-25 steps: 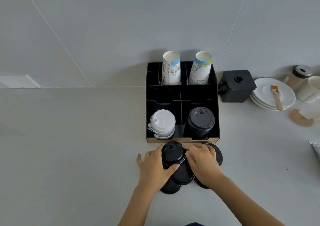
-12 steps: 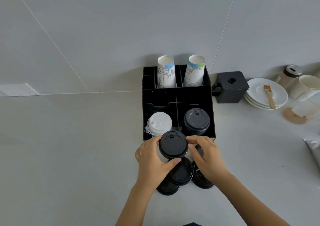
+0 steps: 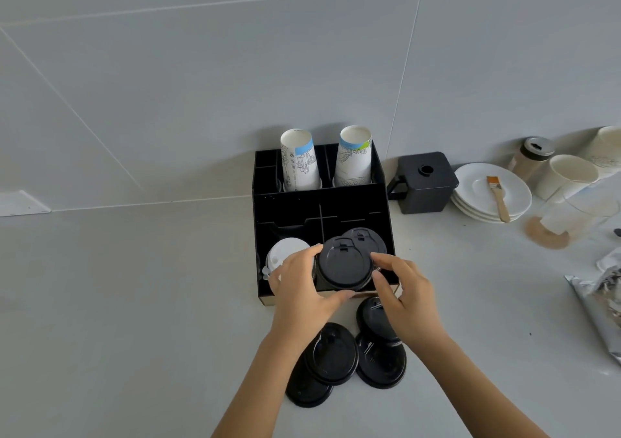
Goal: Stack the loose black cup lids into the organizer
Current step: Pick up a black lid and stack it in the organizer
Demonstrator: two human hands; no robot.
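A black lid (image 3: 342, 266) is held in the air over the front edge of the black organizer (image 3: 289, 202). My left hand (image 3: 304, 291) grips its left and near rim, and my right hand (image 3: 408, 298) has fingertips at its right rim. Just behind it, a stack of black lids (image 3: 368, 237) sits in the organizer's front right compartment. Several loose black lids lie on the counter below my hands, one (image 3: 331, 353) on the left and others (image 3: 381, 367) on the right.
White lids (image 3: 284, 258) fill the front left compartment. Two paper cups (image 3: 299, 160) stand in the back row. To the right are a black box (image 3: 425, 184), white saucers (image 3: 477, 189) with a brush, cups and a foil bag (image 3: 601, 298).
Both hands lifted one black lid off the counter pile and carried it up and forward, over the organizer's front edge toward the black lid stack.
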